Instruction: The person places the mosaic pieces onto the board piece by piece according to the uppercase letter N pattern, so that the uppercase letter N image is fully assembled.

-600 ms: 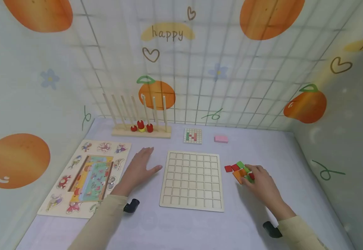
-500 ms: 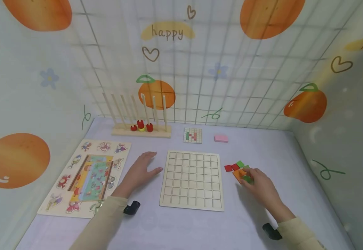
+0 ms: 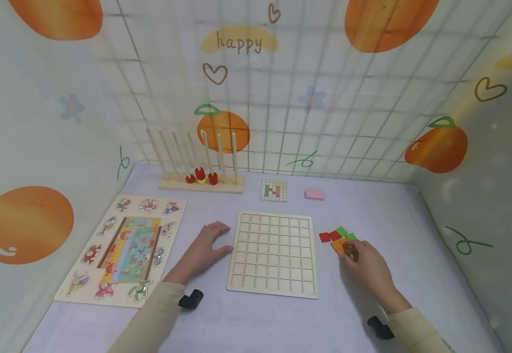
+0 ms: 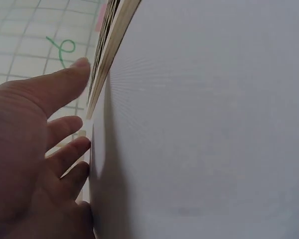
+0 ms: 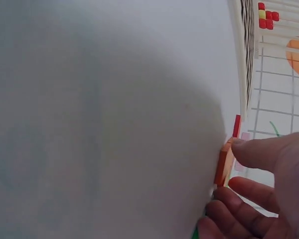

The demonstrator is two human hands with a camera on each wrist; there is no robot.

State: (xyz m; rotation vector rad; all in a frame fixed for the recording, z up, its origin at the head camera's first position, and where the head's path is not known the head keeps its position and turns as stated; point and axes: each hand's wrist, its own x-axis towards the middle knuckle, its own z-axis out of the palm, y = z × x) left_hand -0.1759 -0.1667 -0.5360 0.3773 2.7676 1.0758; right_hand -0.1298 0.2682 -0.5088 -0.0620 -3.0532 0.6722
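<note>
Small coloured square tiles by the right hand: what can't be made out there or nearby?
Head: right hand partly hides red, orange and green square tiles; count unclear.
Right wrist: fingers hide whether its grip holds one.
Left wrist: top edge cuts off the pale wooden grid board.
Head: white gridded card, exact pattern too small.

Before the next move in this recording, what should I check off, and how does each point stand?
1. Wooden grid board lying flat: ok.
2. Pattern card in sight beyond the board: ok, its colored squares show.
3. Right hand at the colored tiles: ok, at the orange tiles.
4. Single tile securely gripped: cannot tell, the hand hides it.
5. Colored tiles spread apart: not ok, they lie bunched together.
6. Left hand off the board: cannot tell, its thumb is close to the left edge.
</note>
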